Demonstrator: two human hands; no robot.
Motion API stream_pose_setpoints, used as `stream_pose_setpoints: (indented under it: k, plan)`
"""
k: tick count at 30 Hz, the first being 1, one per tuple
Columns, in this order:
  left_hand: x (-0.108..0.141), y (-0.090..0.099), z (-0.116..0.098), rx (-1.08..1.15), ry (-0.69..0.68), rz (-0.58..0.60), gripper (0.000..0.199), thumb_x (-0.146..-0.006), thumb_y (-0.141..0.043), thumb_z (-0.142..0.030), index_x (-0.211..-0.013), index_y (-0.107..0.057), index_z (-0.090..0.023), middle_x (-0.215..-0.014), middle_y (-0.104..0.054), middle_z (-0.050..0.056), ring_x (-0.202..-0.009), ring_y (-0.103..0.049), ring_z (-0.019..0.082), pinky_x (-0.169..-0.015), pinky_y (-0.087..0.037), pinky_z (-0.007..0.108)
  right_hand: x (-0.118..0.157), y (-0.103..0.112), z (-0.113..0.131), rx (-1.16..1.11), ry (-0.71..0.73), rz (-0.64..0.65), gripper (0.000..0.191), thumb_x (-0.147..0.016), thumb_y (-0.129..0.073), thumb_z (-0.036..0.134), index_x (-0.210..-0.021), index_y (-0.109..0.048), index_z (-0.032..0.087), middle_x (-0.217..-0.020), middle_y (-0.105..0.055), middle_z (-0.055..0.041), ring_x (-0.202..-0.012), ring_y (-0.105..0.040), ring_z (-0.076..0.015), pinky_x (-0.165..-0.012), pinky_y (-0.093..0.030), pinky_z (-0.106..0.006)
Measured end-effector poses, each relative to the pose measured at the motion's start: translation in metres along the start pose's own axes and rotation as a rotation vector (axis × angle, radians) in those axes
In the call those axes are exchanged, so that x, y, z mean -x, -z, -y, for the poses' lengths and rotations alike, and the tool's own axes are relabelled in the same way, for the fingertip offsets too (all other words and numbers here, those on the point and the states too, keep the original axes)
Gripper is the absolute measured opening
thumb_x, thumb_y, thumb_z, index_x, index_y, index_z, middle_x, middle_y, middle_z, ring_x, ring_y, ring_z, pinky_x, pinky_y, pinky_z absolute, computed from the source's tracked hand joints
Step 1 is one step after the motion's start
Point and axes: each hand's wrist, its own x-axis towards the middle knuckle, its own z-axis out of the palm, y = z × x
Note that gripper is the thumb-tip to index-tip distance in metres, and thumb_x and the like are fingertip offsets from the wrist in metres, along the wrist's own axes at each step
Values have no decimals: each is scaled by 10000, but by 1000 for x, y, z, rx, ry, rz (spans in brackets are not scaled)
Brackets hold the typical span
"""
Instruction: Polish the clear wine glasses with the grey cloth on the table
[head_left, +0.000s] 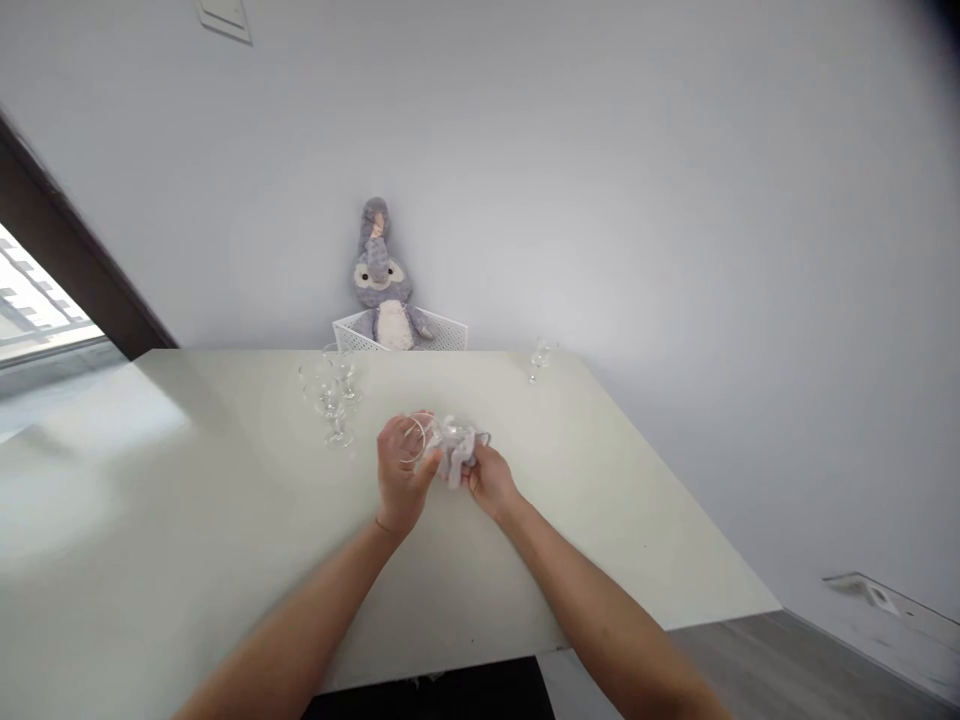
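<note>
Our left fingers grip a glass by its bowl; our right fingers hold a pale cloth against its other end. More glasses stand left of our fingers on the tabletop.

Gray plush toy sits in white perforated basket near pale wall; dark window frame far left.

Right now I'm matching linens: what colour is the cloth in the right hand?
The cloth looks pale greyish white, in the head view.
</note>
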Motion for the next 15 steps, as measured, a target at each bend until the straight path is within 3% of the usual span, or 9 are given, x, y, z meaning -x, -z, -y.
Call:
stream_pose_setpoints:
  k: [4, 6, 10, 13, 15]
  plan:
    - [-10, 8, 1, -132, -128, -120, 565, -724, -616, -313, -1170, -273, -254, -1217, -440, 116, -1160, -441, 225, -928, -403, 423, 18, -4, 10, 905, 278, 40, 445, -710, -504, 592, -892, -606, 199, -1010, -596, -78, -726, -599, -177, -619, -442, -287]
    - [-12, 12, 5, -185, -181, -157, 576, -717, -623, -310, -1171, -274, -254, -1221, -436, 113, -1172, -425, 234, -931, -400, 431, 24, 1, 21, 1172, 370, -38, 434, -732, -482, 591, -932, -611, 228, -1097, -551, -64, -710, -594, -148, -616, -424, -265]
    - [-3, 13, 17, -250, -242, -50, 594, -711, -627, -265, -1190, -275, -262, -1261, -406, 117, -1186, -407, 261, -925, -406, 451, 26, 8, 37, 1289, 461, -289, 411, -821, -387, 522, -1008, -594, 220, -1018, -559, -69, -688, -581, -147, -600, -406, -263]
    - [12, 5, 24, -273, -352, 133, 644, -707, -631, -255, -1225, -249, -282, -1264, -418, 123, -1165, -434, 255, -879, -440, 441, 25, 7, 37, 1258, 578, -182, 399, -791, -484, 423, -1136, -528, 227, -956, -596, -65, -806, -572, -194, -674, -406, -280]
    - [22, -2, 27, -325, -400, 258, 661, -724, -609, -263, -1254, -215, -288, -1270, -425, 127, -1171, -429, 249, -863, -448, 428, 21, 7, 35, 1213, 595, -88, 313, -788, -494, 365, -1073, -565, 255, -906, -629, -28, -815, -573, -179, -684, -406, -259]
